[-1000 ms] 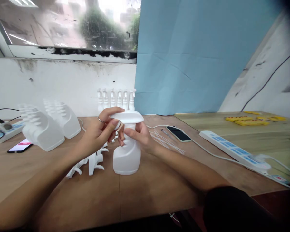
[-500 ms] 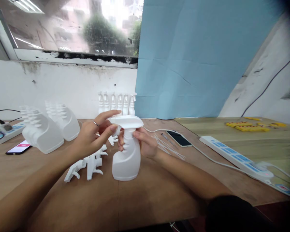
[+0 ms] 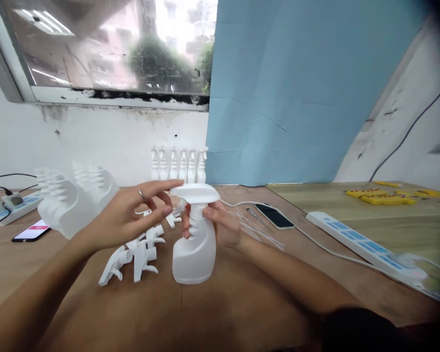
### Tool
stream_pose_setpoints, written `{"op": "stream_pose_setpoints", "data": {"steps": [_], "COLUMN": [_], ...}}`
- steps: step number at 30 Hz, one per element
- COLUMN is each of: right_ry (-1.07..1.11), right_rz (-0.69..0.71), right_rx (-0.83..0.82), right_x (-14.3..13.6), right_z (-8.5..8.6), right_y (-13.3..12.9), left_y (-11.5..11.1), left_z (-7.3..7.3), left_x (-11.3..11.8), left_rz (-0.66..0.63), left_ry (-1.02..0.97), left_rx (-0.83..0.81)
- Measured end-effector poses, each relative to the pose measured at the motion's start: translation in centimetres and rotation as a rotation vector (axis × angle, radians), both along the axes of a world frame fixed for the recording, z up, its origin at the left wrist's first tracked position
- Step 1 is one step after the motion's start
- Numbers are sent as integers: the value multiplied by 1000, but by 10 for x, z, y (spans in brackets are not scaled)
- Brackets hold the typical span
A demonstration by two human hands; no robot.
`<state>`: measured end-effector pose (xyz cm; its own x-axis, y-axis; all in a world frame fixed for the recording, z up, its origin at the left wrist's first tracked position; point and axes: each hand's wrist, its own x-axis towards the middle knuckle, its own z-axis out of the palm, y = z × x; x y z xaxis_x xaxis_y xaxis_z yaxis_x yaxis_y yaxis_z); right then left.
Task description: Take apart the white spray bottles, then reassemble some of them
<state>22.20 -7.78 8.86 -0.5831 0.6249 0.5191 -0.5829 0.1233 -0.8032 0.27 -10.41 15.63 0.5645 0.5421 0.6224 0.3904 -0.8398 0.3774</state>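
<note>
A white spray bottle [image 3: 194,261] stands upright in front of me with its trigger spray head [image 3: 196,194] on the neck. My right hand [image 3: 224,224] is closed round the bottle's neck, just under the head. On the other side, my left hand [image 3: 132,212] has its fingers apart around the nozzle end; the index fingertip is close to the top of the head, and whether it touches I cannot tell. Below that hand several loose trigger sprayers [image 3: 144,259] lie on the brown table [image 3: 220,313].
White bottles without heads [image 3: 68,210] stand grouped at the left, near a lit phone [image 3: 31,231]. A row of bottles with sprayers [image 3: 182,166] lines the wall. Thin white tubes [image 3: 260,230], a dark phone [image 3: 275,216] and a power strip [image 3: 363,244] lie to the right.
My left hand has loosened from the nozzle end, its thumb drawing back to the left and its fingers spreading. The right hand keeps its hold on the neck. The view has tipped slightly upward.
</note>
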Motion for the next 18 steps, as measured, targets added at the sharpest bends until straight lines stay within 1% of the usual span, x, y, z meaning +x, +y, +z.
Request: {"op": "stream_pose_setpoints", "data": {"steps": [2,5,9,11,14,18], "right_ry": [-10,-23,-54,-103,-177,-227], "right_rz": [-17,-50,-86,-94,-76,14], "right_rx": [5,51,81,75,58,46], "right_x": [0,-2,-3,-2,0,4], "right_z": [-1,-2,2,4,7,6], "right_y": [0,-2,-2,0,7,16], "left_y": [-4,-6,-3,-2,1,6], "left_z": [0,0,-1,-1,-1,-2], "left_x": [3,3,1,1,1,2], "left_rz": [-34,-22,-20,5,50,80], "left_ry": [17,7,-2,13,53,88], "left_rx": [39,94,106,73,-18,-127]}}
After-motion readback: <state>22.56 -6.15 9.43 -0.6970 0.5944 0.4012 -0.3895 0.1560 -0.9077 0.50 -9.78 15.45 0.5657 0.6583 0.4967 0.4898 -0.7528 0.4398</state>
